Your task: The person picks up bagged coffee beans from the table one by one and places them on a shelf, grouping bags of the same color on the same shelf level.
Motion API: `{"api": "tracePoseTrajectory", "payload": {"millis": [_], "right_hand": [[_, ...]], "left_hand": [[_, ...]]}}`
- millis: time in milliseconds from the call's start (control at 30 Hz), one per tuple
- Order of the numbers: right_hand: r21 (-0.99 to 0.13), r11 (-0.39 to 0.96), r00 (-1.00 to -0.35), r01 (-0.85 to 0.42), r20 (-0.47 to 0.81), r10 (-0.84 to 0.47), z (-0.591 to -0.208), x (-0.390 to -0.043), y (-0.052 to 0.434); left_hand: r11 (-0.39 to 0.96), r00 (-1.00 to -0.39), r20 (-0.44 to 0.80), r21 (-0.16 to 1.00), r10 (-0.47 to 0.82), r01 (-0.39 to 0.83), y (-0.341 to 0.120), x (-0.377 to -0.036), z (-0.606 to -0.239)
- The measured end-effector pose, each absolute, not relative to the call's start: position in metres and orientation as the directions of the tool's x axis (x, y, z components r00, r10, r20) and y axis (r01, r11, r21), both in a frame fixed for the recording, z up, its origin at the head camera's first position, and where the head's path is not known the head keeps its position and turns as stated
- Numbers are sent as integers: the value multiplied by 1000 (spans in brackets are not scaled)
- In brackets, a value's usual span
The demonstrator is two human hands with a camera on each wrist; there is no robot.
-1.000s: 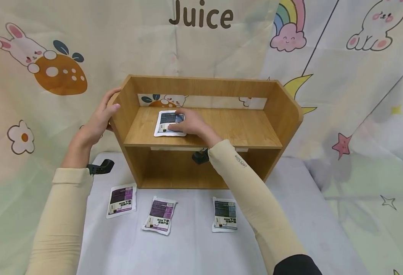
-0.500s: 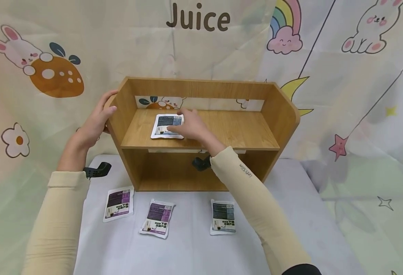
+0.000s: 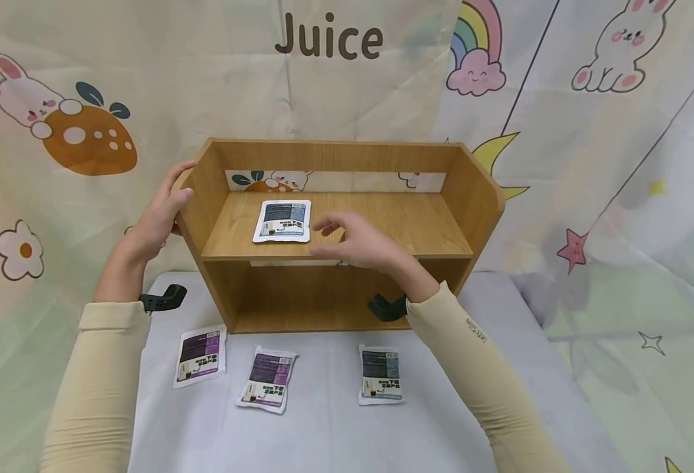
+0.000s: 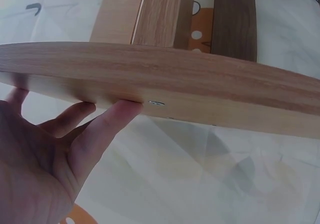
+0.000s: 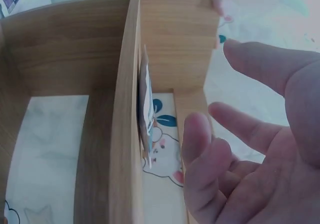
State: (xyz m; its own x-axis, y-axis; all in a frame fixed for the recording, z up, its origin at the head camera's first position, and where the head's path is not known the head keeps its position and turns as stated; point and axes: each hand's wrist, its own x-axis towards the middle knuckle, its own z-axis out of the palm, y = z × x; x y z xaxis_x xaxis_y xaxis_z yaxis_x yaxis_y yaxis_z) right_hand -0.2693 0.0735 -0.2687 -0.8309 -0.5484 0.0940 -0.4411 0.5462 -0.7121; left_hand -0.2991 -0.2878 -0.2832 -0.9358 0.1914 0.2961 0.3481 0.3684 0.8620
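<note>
In the head view a flat white pouch [image 3: 282, 221] with a blue-and-black label lies on the upper board of a wooden shelf [image 3: 353, 253], toward its left end. My right hand [image 3: 361, 242] hovers just right of that pouch, fingers loosely bent and thumb apart, holding nothing. The right wrist view shows the same pouch [image 5: 146, 109] edge-on against the board, apart from the hand [image 5: 250, 149]. At the shelf's left side panel is my left hand [image 3: 159, 211]. Its fingertips [image 4: 131, 105] press against the panel's outer face in the left wrist view.
On the white-covered table [image 3: 335, 433], in front of the shelf, lie two purple-labelled pouches [image 3: 201, 355] [image 3: 267, 380] and a blue-grey-labelled pouch [image 3: 380, 374]. A printed cloth backdrop [image 3: 382, 98] hangs behind. The shelf's lower compartment [image 3: 300, 299] faces forward.
My right hand has let go of the pouch on the upper board and moved right, away from it. The left hand stays at the side panel. The head view has shifted slightly.
</note>
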Motion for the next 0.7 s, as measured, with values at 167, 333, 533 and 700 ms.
{"api": "tracePoseTrajectory", "payload": {"millis": [167, 333, 533, 700], "right_hand": [[-698, 528, -807, -484, 124, -577, -280, -248, 98], [-731, 500, -807, -465, 118, -578, -296, -230, 120], [-746, 502, -823, -438, 108, -557, -317, -213, 144], [-765, 499, -839, -407, 96, -536, -337, -203, 164]], "left_hand": [[362, -931, 308, 860, 194, 360, -289, -300, -286], [349, -928, 311, 863, 204, 366, -290, -299, -285], [356, -932, 312, 863, 185, 360, -290, -299, -284], [368, -925, 329, 849, 190, 378, -287, -300, -287]]}}
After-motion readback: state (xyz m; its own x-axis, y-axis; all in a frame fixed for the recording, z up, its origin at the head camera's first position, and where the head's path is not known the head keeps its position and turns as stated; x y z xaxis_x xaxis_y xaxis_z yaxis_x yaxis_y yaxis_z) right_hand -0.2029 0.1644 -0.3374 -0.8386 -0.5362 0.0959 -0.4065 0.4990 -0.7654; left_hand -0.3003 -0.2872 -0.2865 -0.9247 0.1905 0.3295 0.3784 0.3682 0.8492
